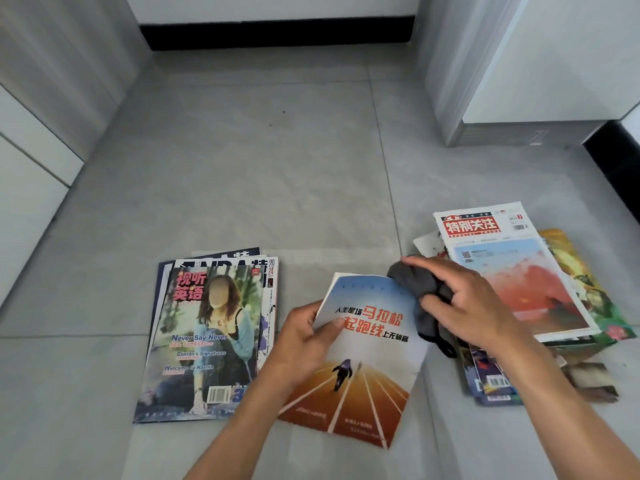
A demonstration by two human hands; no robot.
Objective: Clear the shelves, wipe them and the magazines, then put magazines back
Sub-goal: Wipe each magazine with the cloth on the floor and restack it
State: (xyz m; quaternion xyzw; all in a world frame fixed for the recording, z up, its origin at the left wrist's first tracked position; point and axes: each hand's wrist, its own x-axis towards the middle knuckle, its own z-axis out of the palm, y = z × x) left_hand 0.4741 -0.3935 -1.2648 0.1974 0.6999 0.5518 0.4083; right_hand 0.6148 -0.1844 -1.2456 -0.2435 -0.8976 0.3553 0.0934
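Under right grip (464, 306) (cloth-filled): magazine (363, 358)

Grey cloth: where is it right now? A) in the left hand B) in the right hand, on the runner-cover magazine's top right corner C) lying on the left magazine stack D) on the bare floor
B: the right hand holds the bunched grey cloth against the top right corner of the runner-cover magazine, while the left hand holds that magazine's left edge, thumb on the cover.
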